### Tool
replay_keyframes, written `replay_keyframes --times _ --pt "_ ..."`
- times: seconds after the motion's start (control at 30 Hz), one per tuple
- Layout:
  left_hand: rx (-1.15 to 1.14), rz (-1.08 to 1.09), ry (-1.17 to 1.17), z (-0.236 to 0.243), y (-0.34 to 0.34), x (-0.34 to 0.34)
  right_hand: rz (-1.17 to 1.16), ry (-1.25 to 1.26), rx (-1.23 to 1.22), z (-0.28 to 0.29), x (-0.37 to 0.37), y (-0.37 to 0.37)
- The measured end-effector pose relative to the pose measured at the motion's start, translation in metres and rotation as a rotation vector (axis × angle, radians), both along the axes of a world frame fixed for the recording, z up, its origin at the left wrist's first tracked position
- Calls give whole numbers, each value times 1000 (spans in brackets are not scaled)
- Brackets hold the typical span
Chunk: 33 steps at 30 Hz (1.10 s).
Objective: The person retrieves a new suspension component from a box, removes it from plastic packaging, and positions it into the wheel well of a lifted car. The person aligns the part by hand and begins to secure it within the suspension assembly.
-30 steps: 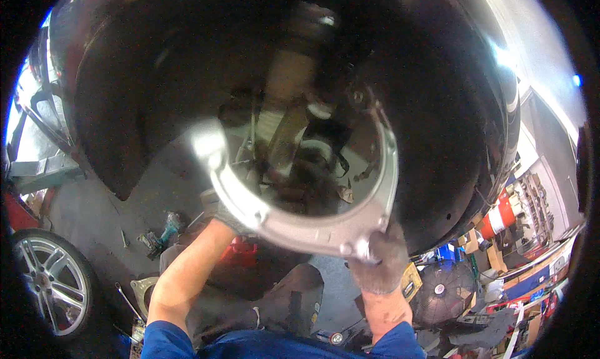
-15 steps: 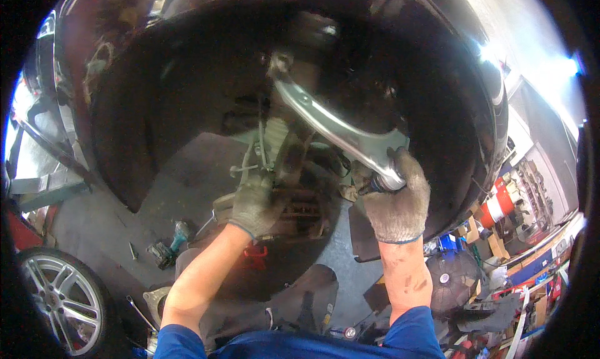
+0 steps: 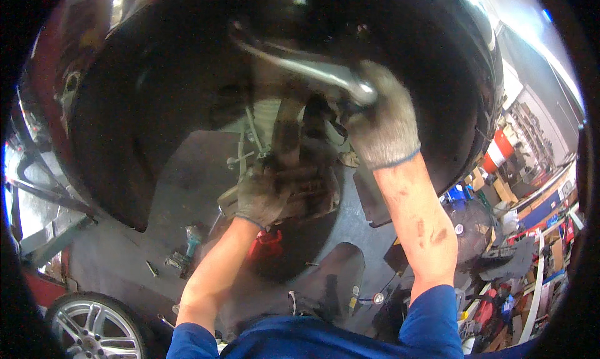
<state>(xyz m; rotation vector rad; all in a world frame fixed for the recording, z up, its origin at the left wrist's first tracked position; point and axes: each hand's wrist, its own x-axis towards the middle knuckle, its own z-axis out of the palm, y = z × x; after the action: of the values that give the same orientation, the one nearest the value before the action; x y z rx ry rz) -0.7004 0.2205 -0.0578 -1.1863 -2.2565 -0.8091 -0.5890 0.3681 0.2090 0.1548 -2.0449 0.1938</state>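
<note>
A silver, curved suspension control arm (image 3: 300, 65), blurred by motion, is held up inside the dark wheel well. My right hand (image 3: 382, 121), in a grimy knit glove, is closed around its near right end, where a round metal joint shows. The arm's far end points up and left, beside the dark strut. My left hand (image 3: 261, 193), gloved too, is lower and left, closed on the dark brake and hub assembly (image 3: 315, 187); its fingertips are lost in shadow. Just above that hand stand a pale ribbed boot (image 3: 267, 118) and a thin link rod (image 3: 241, 143).
The fender edge (image 3: 490, 102) curves round the work. A cordless power tool (image 3: 192, 240) and a removed wheel (image 3: 97, 328) lie on the floor at left. A round black fan (image 3: 469, 231), boxes and mixed parts crowd the right side. A red object (image 3: 265, 243) sits below the hub.
My right hand has lifted the control arm upward and slightly left, deeper into the wheel well. My left hand stays at the hub. The view has shifted a little.
</note>
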Motion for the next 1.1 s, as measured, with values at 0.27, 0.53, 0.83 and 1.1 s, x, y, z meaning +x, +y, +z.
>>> replay_keyframes --times 0.27,0.53,0.83,1.1 --pt "22 -76 -177 5 1 -5 -230 -194 -69 8 -81 24" --pt "75 -88 -114 3 4 -7 -113 -277 -374 25 -140 2" --pt "5 -85 -154 11 -4 -3 -155 -314 -331 19 -162 14" --pt "-49 -139 -243 22 -6 -5 335 -206 -784 7 -176 17"
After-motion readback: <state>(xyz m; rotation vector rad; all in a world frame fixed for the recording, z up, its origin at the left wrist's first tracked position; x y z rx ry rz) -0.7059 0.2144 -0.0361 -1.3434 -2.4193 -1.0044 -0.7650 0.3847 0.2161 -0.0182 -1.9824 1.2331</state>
